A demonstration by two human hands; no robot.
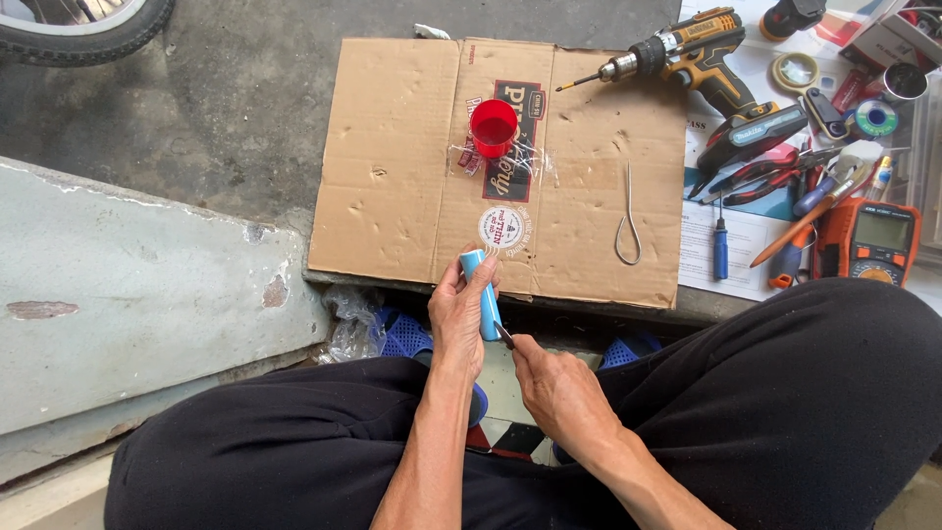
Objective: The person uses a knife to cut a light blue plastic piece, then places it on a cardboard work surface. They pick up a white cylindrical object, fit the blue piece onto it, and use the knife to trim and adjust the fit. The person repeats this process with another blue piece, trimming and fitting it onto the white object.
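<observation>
Over my lap, between my knees in black trousers [785, 393], my left hand [459, 312] is closed around a blue cylinder [483, 294], holding it nearly upright with its top end poking above my fingers. My right hand [559, 388] is closed on a small dark blade [503, 335] whose tip touches the lower end of the cylinder; how the handle sits in my palm I cannot tell. Just beyond my hands a flattened cardboard sheet [392, 177] lies on the concrete floor [245, 108]. On the sheet stands a red cup [493, 126], and to its right lies a bent loop of wire [628, 231]. At the far right edge of the cardboard rests a cordless drill [702, 59], its bit pointing left. Farther right, on papers, lie a blue screwdriver [720, 250], red-handled pliers [760, 175] and an orange multimeter [873, 240], all well apart from my hands. A bicycle tyre [88, 34] shows at the top left corner
</observation>
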